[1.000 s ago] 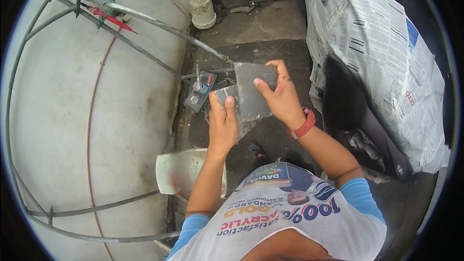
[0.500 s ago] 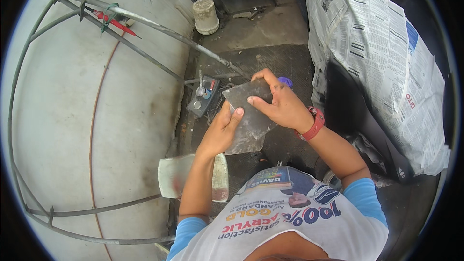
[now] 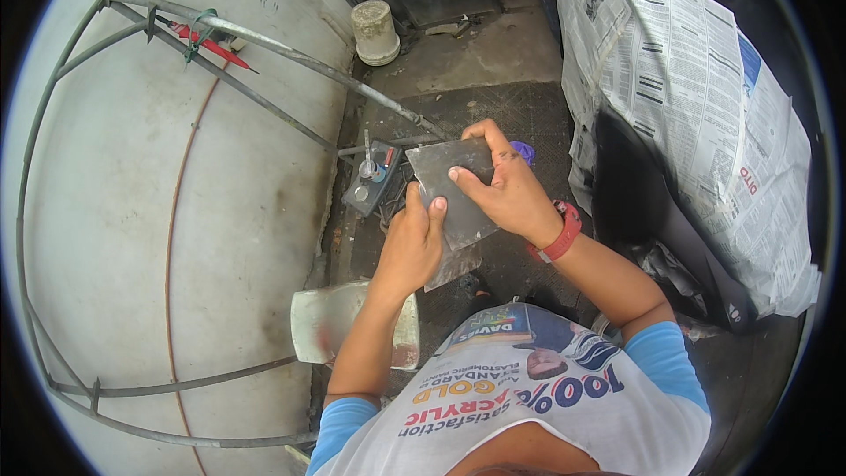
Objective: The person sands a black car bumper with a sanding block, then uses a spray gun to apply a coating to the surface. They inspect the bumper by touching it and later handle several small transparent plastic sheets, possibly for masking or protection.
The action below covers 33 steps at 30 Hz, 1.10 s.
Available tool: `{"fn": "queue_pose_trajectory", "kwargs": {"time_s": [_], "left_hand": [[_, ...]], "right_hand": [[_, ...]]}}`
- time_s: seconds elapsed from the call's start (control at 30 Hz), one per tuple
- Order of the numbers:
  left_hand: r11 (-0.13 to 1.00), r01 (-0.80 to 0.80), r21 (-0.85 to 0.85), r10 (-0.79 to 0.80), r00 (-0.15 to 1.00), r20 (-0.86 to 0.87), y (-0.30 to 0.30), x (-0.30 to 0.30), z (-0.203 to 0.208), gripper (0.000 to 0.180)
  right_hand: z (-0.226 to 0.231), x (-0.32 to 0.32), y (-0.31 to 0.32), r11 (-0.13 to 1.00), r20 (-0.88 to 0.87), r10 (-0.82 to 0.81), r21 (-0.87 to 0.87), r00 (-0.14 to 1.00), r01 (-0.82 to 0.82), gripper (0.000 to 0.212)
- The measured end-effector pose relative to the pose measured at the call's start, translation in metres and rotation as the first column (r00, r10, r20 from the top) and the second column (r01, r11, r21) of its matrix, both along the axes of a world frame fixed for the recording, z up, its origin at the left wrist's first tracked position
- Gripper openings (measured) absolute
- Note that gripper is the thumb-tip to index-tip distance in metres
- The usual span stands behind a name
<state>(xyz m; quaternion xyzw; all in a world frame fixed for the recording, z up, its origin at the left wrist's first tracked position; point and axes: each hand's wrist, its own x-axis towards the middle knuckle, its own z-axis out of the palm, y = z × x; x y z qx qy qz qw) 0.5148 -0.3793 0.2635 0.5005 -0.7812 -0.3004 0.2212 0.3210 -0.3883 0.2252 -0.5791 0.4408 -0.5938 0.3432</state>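
Note:
A thin dark grey sheet, which looks like worn sandpaper with pale specks, is held up in front of my shirt. My left hand pinches its left edge, thumb on top and fingers curled beneath. My right hand grips the upper right part, its thumb lying flat on the face and its fingers over the far edge. Below the sheet's lower edge shows a lighter, mottled grey piece; whether it is a fold of the same sheet or a separate one, I cannot tell.
A pale stool or box stands by my left forearm. Beyond my hands lies a black battery-like box. A metal tube frame leans along the left wall. A dirty bucket stands far off; newspaper covers a large object on the right.
My left hand has turned and curled more around the sheet's left edge. The lighter piece below shows less and sits at a different angle. My right hand has barely moved.

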Motion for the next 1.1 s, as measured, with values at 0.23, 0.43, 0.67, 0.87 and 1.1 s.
{"fn": "queue_pose_trajectory", "kwargs": {"time_s": [0.23, 0.43, 0.67, 0.87, 1.1], "left_hand": [[0.94, 0.24, 0.241, -0.187, 0.956, -0.226, -0.015, 0.025, -0.007, 0.059], [0.739, 0.529, 0.417, 0.099, 0.527, -0.844, -0.016, 0.037, -0.03, 0.105], [0.868, 0.427, 0.255, -0.044, 0.576, -0.816, 0.021, 0.021, -0.056, 0.106], [0.956, 0.22, 0.193, -0.069, 0.812, -0.58, 0.029, 0.017, -0.037, 0.09], [0.895, 0.264, 0.359, -0.013, 0.821, -0.571, 0.022, 0.033, -0.037, 0.091]], "right_hand": [[0.023, -0.018, 0.004, 0.973, -0.174, 0.147, 0.201, 0.974, -0.111, 0.039], [-0.022, 0.006, -0.003, 0.991, 0.317, -0.11, 0.104, 0.942, 0.081, 0.043], [-0.023, -0.014, -0.011, 0.985, 0.23, -0.114, 0.154, 0.967, 0.079, 0.041], [-0.017, -0.015, -0.019, 0.994, 0.198, -0.092, 0.082, 0.976, 0.077, 0.041], [0.005, -0.038, -0.018, 0.993, -0.08, 0.101, 0.067, 0.992, -0.096, 0.04]]}}
